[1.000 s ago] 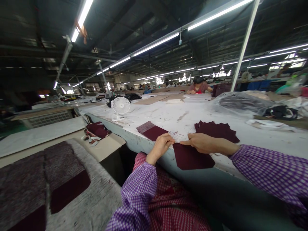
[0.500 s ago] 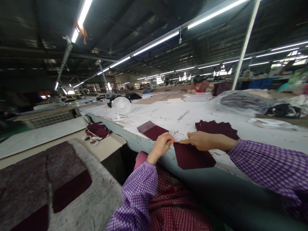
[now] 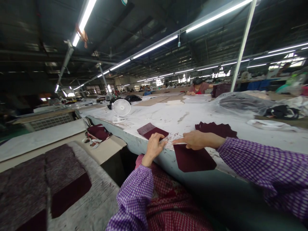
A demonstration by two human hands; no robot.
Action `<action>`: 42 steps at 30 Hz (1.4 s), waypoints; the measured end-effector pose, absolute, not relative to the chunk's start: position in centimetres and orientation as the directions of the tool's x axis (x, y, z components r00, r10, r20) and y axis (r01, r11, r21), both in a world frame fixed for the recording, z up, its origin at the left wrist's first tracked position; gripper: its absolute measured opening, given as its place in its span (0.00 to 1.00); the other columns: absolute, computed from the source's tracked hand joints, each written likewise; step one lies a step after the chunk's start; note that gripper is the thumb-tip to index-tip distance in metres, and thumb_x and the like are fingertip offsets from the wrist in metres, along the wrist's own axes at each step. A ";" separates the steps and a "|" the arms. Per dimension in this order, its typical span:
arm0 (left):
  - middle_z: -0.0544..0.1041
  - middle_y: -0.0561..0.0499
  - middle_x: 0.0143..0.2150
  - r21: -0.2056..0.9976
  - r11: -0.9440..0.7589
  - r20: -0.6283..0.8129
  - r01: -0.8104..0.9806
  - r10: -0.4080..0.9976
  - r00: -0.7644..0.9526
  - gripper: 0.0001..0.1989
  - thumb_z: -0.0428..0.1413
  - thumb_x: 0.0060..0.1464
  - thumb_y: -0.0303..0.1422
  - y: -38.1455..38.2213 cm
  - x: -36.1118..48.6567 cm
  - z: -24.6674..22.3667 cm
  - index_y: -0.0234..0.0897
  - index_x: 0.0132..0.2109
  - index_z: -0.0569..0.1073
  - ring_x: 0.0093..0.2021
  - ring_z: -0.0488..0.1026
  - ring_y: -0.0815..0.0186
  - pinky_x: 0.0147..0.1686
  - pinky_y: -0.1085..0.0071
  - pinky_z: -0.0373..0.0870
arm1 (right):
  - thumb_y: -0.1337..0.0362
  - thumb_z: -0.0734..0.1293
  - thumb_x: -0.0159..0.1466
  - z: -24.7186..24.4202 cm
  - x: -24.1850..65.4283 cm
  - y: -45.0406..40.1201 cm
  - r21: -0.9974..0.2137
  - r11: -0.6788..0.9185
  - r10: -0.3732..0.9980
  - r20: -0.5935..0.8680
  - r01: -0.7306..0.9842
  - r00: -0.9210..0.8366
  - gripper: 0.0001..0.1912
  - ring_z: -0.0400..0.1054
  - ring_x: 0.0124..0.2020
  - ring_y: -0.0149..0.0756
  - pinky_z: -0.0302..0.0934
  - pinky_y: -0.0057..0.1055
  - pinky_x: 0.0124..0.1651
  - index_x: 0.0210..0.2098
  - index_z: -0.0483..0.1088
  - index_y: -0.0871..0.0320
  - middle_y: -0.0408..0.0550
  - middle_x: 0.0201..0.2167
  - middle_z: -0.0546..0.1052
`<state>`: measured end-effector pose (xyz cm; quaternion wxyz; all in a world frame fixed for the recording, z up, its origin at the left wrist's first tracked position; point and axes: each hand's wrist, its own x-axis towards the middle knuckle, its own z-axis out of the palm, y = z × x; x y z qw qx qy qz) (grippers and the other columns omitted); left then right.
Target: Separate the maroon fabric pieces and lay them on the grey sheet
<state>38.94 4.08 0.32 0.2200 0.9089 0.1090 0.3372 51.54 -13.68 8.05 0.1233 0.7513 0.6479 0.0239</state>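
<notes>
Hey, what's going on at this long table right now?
A person in purple checked sleeves sits at a white-covered table, working with dark maroon fabric pieces. The right hand presses on the top edge of one piece lying at the table's near edge. The left hand rests by a folded piece. A fanned stack of pieces lies behind the right hand. A small white fan stands farther back.

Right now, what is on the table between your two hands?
In the head view, only a bare strip of white table with faint specks lies between the left hand and the right hand, just above the maroon fabric piece's corner.
</notes>
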 end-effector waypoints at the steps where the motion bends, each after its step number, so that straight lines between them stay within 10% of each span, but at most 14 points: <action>1: 0.72 0.48 0.40 0.454 -0.886 0.541 0.092 0.356 0.762 0.10 0.57 0.52 0.34 4.2 38.9 0.4 0.35 0.41 0.72 0.43 0.67 0.62 0.46 0.66 0.64 | 0.68 0.63 0.56 8.1 51.7 -13.8 0.153 -0.157 0.975 -0.133 0.976 0.178 0.27 0.69 0.35 0.38 0.58 0.29 0.35 0.56 0.65 0.53 0.50 0.37 0.75; 10: 0.71 0.44 0.46 0.267 -0.885 0.405 0.381 0.462 0.789 0.15 0.54 0.52 0.38 3.7 40.5 2.0 0.34 0.45 0.70 0.49 0.66 0.57 0.49 0.65 0.64 | 0.65 0.60 0.55 9.4 56.4 -15.7 -0.386 -0.139 0.988 -0.119 0.912 0.100 0.06 0.62 0.28 0.33 0.56 0.29 0.31 0.31 0.66 0.60 0.47 0.28 0.71; 13: 0.72 0.43 0.46 0.254 -0.862 0.399 0.439 0.507 0.764 0.12 0.52 0.52 0.33 3.6 41.0 2.1 0.34 0.43 0.72 0.49 0.67 0.57 0.47 0.65 0.65 | 0.60 0.61 0.56 9.8 61.4 -17.5 -0.477 -0.289 0.949 -0.027 0.830 0.314 0.09 0.63 0.27 0.37 0.57 0.33 0.30 0.33 0.66 0.59 0.50 0.28 0.72; 22: 0.77 0.39 0.42 0.455 -0.745 0.339 0.487 0.651 0.679 0.11 0.50 0.50 0.25 5.3 41.9 2.3 0.33 0.36 0.76 0.46 0.72 0.54 0.45 0.63 0.66 | 0.58 0.65 0.51 7.1 69.7 -20.2 -0.242 -0.627 0.692 0.263 0.740 0.672 0.14 0.67 0.44 0.61 0.58 0.54 0.47 0.36 0.70 0.57 0.62 0.41 0.73; 32: 0.74 0.37 0.46 0.454 -0.770 0.317 0.449 0.611 0.726 0.11 0.57 0.47 0.31 6.0 41.8 2.3 0.31 0.39 0.75 0.48 0.71 0.53 0.48 0.62 0.66 | 0.63 0.59 0.62 8.6 58.3 -10.7 0.009 -0.189 0.957 0.224 0.982 0.182 0.17 0.68 0.49 0.46 0.59 0.40 0.52 0.47 0.73 0.58 0.53 0.47 0.75; 42: 0.76 0.38 0.40 0.640 -0.675 0.331 0.367 0.674 0.661 0.07 0.52 0.45 0.19 7.7 42.8 1.3 0.31 0.31 0.74 0.47 0.72 0.54 0.49 0.63 0.65 | 0.70 0.57 0.61 7.7 56.5 -7.2 0.027 -0.145 0.970 0.201 0.989 0.136 0.19 0.71 0.45 0.42 0.61 0.33 0.47 0.47 0.74 0.57 0.50 0.44 0.77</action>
